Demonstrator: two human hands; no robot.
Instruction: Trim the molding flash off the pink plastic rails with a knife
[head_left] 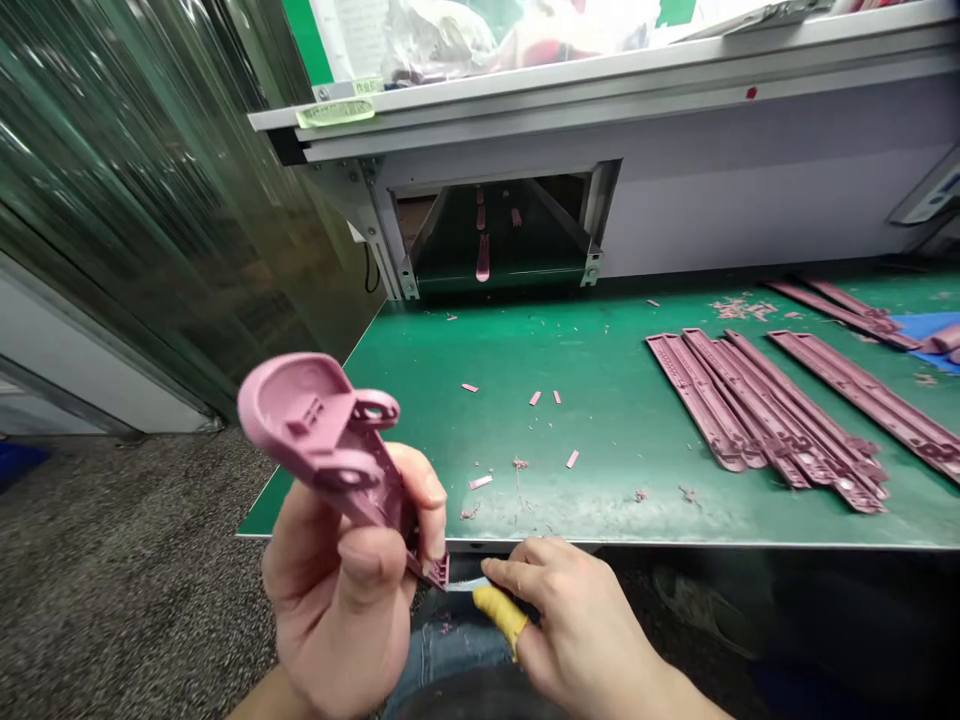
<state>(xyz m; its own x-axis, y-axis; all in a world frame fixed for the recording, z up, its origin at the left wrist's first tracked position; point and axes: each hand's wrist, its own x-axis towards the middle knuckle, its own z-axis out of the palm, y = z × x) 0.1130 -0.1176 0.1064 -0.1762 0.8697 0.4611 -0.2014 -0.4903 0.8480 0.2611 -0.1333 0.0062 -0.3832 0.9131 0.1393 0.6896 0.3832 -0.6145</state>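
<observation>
A pink plastic part [319, 430] with a rounded end and two ringed lugs is gripped in my left hand [352, 600], its rounded end up and to the left. My right hand [577, 610], with a yellow cover on the thumb, is closed on a small thin blade [466, 584]. The blade's tip touches or nearly touches the lower end of the pink part. Most of the blade's handle is hidden inside my fingers. Both hands are in front of the green table's near edge, above my lap.
Long pink parts [757, 400] lie on the right of the green table [420, 430]. Pink scraps [742, 307] and small chips are scattered about. Behind, a belt [450, 250] carries pink pieces through an opening. A metal-edged shelf [525, 95] hangs over the back.
</observation>
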